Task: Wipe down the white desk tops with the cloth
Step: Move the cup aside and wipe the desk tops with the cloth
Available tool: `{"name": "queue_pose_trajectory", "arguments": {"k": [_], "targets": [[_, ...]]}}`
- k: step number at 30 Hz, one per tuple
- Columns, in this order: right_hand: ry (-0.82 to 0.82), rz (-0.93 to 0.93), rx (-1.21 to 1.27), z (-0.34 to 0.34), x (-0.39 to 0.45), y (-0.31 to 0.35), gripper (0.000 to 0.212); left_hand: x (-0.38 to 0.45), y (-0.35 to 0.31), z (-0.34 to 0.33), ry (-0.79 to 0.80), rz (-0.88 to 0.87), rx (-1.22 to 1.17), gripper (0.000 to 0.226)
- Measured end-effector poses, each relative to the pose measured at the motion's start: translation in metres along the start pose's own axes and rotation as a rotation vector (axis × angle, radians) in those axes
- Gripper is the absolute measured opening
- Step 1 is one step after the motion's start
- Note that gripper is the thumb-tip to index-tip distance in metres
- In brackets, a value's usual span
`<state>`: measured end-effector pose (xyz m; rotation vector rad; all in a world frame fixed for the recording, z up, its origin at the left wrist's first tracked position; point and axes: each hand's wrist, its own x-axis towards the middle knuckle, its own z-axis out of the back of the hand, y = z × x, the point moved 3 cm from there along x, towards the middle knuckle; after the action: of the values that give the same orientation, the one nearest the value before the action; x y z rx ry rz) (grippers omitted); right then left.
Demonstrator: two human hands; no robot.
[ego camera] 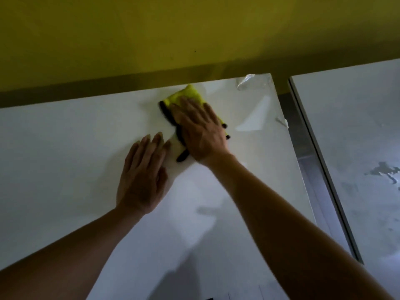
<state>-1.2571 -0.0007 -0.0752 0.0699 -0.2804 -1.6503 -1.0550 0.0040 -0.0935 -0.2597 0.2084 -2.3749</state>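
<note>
Yellow cloth [188, 94] sat near back edge of white counter [65, 148], pinned flat under right hand [201, 131]. Left hand [142, 176] splayed beside, holding nothing. Looked soft, light, floppy; probably best pressed by palm.

My head view is dim and soft: motion blur smears the right hand [200, 131], pale glare patches sheen the white desk top [65, 148], and wide-angle edges bow.

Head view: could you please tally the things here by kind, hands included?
Hands: 2, left flat on the desk, right pressing the cloth
Cloths: 1, yellow
Desk tops: 2, near and far right
Peeling film: 1
Total: 6
</note>
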Motion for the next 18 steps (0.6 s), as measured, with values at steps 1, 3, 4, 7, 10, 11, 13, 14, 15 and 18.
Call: {"name": "queue_pose_trajectory", "arguments": {"k": [1, 3, 4, 7, 10, 11, 13, 14, 15, 18], "targets": [[-0.01, -0.081, -0.053, 0.004, -0.004, -0.028, 0.059, 0.0, 0.0, 0.001, -0.003, -0.008, -0.011, 0.064], [-0.037, -0.35, -0.114, 0.02, -0.02, -0.09, 0.08, -0.001, -0.002, 0.003, -0.015, -0.01, -0.034, 0.063], [-0.035, -0.47, -0.107, 0.029, -0.031, -0.118, 0.086, -0.001, -0.003, 0.004, -0.022, -0.004, -0.043, 0.063], [-0.052, -0.679, -0.012, 0.046, -0.049, -0.151, 0.063, 0.002, -0.004, 0.003, -0.059, 0.03, -0.07, 0.065], [-0.052, -0.666, -0.054, 0.033, -0.039, -0.097, 0.079, 0.0, -0.001, 0.001, -0.085, 0.066, -0.089, 0.065], [-0.064, -0.583, -0.059, 0.026, -0.037, -0.067, 0.075, 0.0, -0.001, 0.0, -0.094, 0.063, -0.085, 0.065], [-0.064, -0.369, -0.006, 0.007, -0.045, -0.006, 0.061, 0.001, 0.0, -0.001, -0.109, 0.04, -0.068, 0.064], [-0.037, -0.273, 0.014, 0.0, -0.052, 0.021, 0.061, 0.0, 0.001, -0.001, -0.113, 0.029, -0.061, 0.064], [-0.003, -0.202, 0.046, -0.002, -0.06, 0.042, 0.062, -0.001, 0.001, -0.001, -0.115, 0.025, -0.058, 0.065], [0.001, -0.092, 0.084, 0.004, -0.067, 0.033, 0.057, -0.003, 0.001, -0.002, -0.102, 0.028, -0.066, 0.063]]}}
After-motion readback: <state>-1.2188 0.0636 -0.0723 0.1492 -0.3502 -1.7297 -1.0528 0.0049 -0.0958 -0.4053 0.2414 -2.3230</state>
